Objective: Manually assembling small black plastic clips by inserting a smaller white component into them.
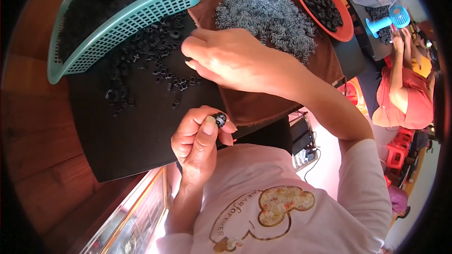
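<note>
My left hand [195, 136] pinches a small rounded black plastic part [220, 120] between thumb and fingers, near the table's front edge. A grey face with dark slots shows on the part. Farther off, my right hand [221, 56] hovers over the border between the black table [127, 146] and a brown cloth [247, 108]. Its fingers are bent together, and whatever lies between them is hidden. Loose small black parts [162, 70] are scattered just left of it. Beyond the right wrist, a heap of small silvery springs [268, 19] covers the cloth.
A teal slotted basket [132, 30] full of dark pieces stands at the back left. An orange-red bowl [347, 28] of black parts sits at the back right, near a blue handheld fan [398, 17]. Other people work at the far right, near red stools [398, 153].
</note>
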Demonstrator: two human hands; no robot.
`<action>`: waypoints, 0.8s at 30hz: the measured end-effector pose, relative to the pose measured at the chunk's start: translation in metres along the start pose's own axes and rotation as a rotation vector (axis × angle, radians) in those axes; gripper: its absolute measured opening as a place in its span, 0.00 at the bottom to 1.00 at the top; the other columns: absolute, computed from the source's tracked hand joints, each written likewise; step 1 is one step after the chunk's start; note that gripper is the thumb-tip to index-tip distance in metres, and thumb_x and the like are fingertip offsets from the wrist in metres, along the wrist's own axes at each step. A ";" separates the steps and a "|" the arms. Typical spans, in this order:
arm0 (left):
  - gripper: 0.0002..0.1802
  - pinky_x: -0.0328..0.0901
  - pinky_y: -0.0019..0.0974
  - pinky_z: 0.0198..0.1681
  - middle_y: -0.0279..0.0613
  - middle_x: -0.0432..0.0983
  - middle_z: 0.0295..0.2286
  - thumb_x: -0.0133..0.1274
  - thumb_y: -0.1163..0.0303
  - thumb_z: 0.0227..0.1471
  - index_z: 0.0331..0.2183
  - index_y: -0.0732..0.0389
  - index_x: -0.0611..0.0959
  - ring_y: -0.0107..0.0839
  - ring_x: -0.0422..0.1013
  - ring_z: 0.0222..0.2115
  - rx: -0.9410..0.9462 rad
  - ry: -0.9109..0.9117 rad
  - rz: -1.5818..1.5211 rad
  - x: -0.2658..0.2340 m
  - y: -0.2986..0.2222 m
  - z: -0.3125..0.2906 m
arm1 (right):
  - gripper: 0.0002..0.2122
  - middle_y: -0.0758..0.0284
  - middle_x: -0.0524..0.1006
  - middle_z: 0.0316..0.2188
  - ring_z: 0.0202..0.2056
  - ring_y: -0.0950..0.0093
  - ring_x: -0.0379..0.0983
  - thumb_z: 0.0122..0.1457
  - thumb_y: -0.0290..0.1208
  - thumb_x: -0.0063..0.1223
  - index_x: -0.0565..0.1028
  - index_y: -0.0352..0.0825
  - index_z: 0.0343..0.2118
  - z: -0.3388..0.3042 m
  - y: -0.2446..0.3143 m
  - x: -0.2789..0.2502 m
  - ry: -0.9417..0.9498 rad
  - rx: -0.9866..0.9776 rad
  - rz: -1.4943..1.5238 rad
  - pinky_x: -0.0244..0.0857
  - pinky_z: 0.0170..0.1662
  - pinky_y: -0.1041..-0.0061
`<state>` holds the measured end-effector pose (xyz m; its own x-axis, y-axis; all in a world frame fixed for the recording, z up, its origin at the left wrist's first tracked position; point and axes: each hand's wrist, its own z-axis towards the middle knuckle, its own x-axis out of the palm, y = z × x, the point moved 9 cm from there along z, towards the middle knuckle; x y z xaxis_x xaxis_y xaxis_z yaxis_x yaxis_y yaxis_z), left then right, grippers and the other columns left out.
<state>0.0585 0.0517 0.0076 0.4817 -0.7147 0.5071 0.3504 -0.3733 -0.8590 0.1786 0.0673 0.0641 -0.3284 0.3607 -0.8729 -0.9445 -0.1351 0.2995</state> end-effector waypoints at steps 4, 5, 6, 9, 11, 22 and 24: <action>0.11 0.66 0.29 0.24 0.44 0.76 0.27 0.47 0.68 0.63 0.37 0.66 0.77 0.24 0.67 0.20 0.001 -0.048 -0.004 -0.005 0.001 0.001 | 0.05 0.57 0.74 0.23 0.27 0.55 0.74 0.54 0.24 0.54 0.69 0.30 0.28 -0.029 -0.003 -0.013 0.075 0.085 0.240 0.67 0.29 0.62; 0.11 0.66 0.29 0.24 0.44 0.76 0.27 0.47 0.68 0.63 0.37 0.66 0.77 0.24 0.67 0.20 -0.006 -0.045 -0.006 -0.003 0.002 0.001 | 0.05 0.60 0.74 0.24 0.26 0.60 0.74 0.54 0.22 0.55 0.70 0.31 0.30 -0.036 -0.002 -0.021 0.035 0.071 0.359 0.66 0.28 0.65; 0.11 0.65 0.29 0.24 0.44 0.76 0.27 0.47 0.67 0.63 0.37 0.66 0.77 0.25 0.67 0.20 0.002 -0.048 -0.004 -0.002 0.000 0.002 | 0.06 0.64 0.74 0.25 0.26 0.64 0.73 0.54 0.21 0.57 0.71 0.32 0.32 -0.043 0.000 -0.029 -0.008 0.056 0.479 0.65 0.27 0.69; 0.12 0.65 0.29 0.24 0.45 0.76 0.27 0.48 0.66 0.63 0.37 0.67 0.76 0.25 0.67 0.20 0.005 -0.041 -0.001 -0.003 -0.001 0.002 | 0.04 0.64 0.76 0.24 0.24 0.71 0.74 0.55 0.21 0.57 0.74 0.31 0.33 -0.057 0.001 -0.040 -0.008 0.178 0.671 0.65 0.28 0.75; 0.12 0.65 0.29 0.24 0.45 0.77 0.27 0.48 0.66 0.63 0.38 0.67 0.77 0.26 0.68 0.21 -0.007 -0.030 -0.012 -0.002 0.000 0.003 | 0.04 0.64 0.77 0.24 0.26 0.79 0.73 0.57 0.23 0.56 0.75 0.29 0.32 -0.063 -0.002 -0.041 -0.015 0.228 0.825 0.65 0.30 0.77; 0.12 0.66 0.28 0.25 0.44 0.77 0.28 0.48 0.67 0.63 0.39 0.67 0.77 0.27 0.69 0.23 -0.047 -0.019 -0.008 -0.001 0.006 0.002 | 0.05 0.66 0.78 0.27 0.28 0.79 0.75 0.59 0.23 0.58 0.75 0.29 0.36 -0.074 0.005 -0.013 0.181 0.389 1.068 0.67 0.31 0.80; 0.13 0.67 0.28 0.25 0.44 0.77 0.28 0.49 0.66 0.63 0.39 0.68 0.77 0.27 0.69 0.23 -0.047 -0.014 -0.006 -0.001 0.006 0.002 | 0.05 0.66 0.78 0.27 0.29 0.78 0.76 0.58 0.24 0.58 0.76 0.30 0.36 -0.076 0.004 -0.013 0.180 0.405 1.049 0.68 0.31 0.79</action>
<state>0.0617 0.0511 0.0022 0.4914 -0.7041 0.5125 0.3150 -0.4050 -0.8584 0.1797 -0.0082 0.0479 -0.9830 0.1034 -0.1518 -0.1497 0.0279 0.9883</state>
